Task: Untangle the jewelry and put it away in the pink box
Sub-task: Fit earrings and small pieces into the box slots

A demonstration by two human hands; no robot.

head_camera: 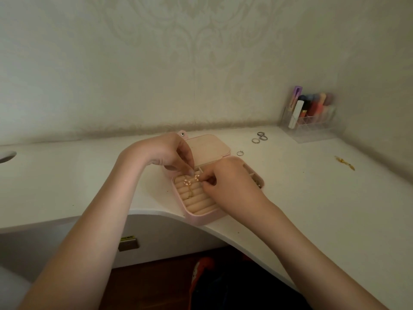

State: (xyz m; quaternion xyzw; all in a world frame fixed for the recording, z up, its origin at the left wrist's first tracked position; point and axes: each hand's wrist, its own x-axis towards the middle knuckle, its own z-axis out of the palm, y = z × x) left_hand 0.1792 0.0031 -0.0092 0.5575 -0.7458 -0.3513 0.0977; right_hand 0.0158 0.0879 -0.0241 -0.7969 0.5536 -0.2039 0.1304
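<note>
The pink box [201, 217] lies open at the desk's front edge, its lid [207, 151] laid back. A gold piece of jewelry with small pale beads [190, 180] lies across the cream ring rolls [196, 202] inside. My left hand [172, 155] reaches down over the box's far left corner, and its fingertips pinch the beaded piece. My right hand [225, 175] covers the box's right half and pinches the same piece from the right. A few small gold bits [258, 184] show in a right-hand compartment.
Several silver rings [259, 137] lie on the white desk behind the box, and one more ring [240, 153] sits nearer the lid. A gold jewelry piece [344, 163] lies at the far right. A clear organiser with cosmetics [310, 115] stands in the back right corner.
</note>
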